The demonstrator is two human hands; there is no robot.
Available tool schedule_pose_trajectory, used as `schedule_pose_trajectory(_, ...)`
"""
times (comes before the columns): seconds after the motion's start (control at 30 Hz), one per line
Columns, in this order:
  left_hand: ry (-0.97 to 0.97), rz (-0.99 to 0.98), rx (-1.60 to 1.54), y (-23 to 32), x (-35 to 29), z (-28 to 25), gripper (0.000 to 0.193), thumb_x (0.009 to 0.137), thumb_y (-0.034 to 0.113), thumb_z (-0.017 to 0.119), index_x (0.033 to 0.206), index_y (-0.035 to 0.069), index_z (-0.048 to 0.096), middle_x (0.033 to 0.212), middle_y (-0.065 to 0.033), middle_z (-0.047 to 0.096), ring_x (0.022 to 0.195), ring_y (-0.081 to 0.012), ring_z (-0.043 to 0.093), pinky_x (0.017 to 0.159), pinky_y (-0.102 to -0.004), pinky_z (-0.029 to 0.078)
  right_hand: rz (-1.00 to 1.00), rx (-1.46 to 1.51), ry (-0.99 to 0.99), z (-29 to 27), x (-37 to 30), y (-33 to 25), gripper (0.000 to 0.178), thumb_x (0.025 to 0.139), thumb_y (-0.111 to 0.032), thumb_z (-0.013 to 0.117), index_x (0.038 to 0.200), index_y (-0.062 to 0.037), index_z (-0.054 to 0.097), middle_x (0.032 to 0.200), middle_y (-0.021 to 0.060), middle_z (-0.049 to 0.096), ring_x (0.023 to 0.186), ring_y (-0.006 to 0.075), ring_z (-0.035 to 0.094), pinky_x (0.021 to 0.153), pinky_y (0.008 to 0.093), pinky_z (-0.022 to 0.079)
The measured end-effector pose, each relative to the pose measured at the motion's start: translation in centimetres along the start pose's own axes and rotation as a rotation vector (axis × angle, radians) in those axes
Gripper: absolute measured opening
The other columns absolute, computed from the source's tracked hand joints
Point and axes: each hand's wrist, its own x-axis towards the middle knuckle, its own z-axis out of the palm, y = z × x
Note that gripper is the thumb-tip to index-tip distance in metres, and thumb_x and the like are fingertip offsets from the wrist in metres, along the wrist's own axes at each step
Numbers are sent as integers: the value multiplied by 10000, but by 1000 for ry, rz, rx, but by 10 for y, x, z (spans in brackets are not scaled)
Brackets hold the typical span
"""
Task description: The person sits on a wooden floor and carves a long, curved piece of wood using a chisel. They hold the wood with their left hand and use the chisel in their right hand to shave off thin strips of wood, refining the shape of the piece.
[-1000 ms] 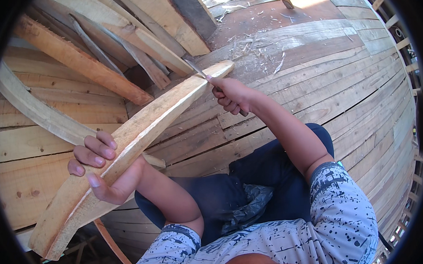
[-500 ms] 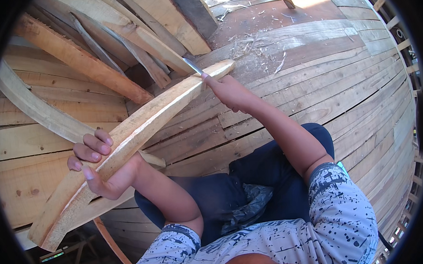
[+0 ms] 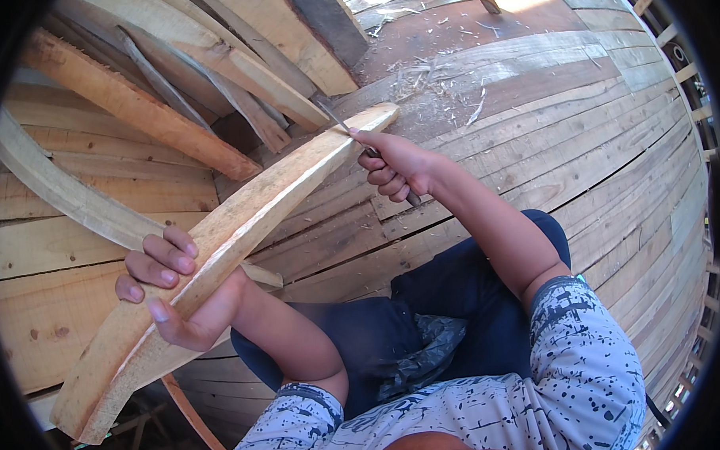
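Observation:
A long, slightly curved piece of pale timber [image 3: 256,198] slants from the lower left up to the middle of the view, tapering at its far end. Along its length runs a raw, lighter edge. My left hand [image 3: 176,291] grips it near the lower-left end, fingers over the top and thumb on the near side. In my right hand [image 3: 393,164] is a knife [image 3: 336,116], its narrow blade pointing up and left across the timber near the tapered end. The knife's dark handle end pokes out below my curled fingers.
Rough beams [image 3: 146,105] lean at the upper left, beside a curved wooden rib [image 3: 81,187]. Wood shavings [image 3: 434,76] are scattered over the plank floor [image 3: 525,172] beyond the timber. A dark plastic bag [image 3: 428,353] lies in my lap, between my legs.
My right wrist has turned, so the curled fingers and handle end now show and the blade looks thinner. The timber's lower-left end has dipped slightly, my left hand still around it.

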Motion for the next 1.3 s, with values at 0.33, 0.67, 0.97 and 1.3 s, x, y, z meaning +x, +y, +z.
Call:
schedule_pose_trajectory(0.33, 54, -13, 19, 0, 1, -9, 210, 826, 236, 589, 976, 152, 467, 757, -10, 442, 647, -142, 447, 654, -306, 396, -297, -712, 648, 40, -4, 4, 675, 956, -680, 405, 647, -84, 469, 535, -31, 344, 402, 124, 292, 362, 281, 256)
schedule_pose_trajectory(0.67, 13, 6, 8, 1, 0, 2, 244, 814, 243, 601, 993, 152, 462, 760, -5, 443, 642, -139, 447, 648, -304, 392, -25, -80, 202, 22, -4, 5, 649, 941, -707, 403, 583, -197, 221, 509, -70, 177, 399, 71, 121, 383, 270, 82)
schedule_pose_trajectory(0.97, -5, 10, -6, -1, 0, 0, 252, 808, 253, 605, 992, 154, 462, 763, -6, 444, 640, -138, 445, 643, -297, 390, 16, 69, -6, 9, -1, 5, 658, 946, -708, 398, 570, -193, 235, 501, -77, 179, 388, 64, 123, 358, 266, 71)
schedule_pose_trajectory(1.3, 30, -2, -2, 0, 0, -4, 225, 827, 243, 598, 985, 151, 467, 760, -9, 448, 644, -141, 452, 651, -308, 396, -580, -884, 777, 15, 24, 28, 572, 1025, -548, 354, 611, -154, 345, 527, -51, 255, 399, 88, 222, 366, 271, 176)
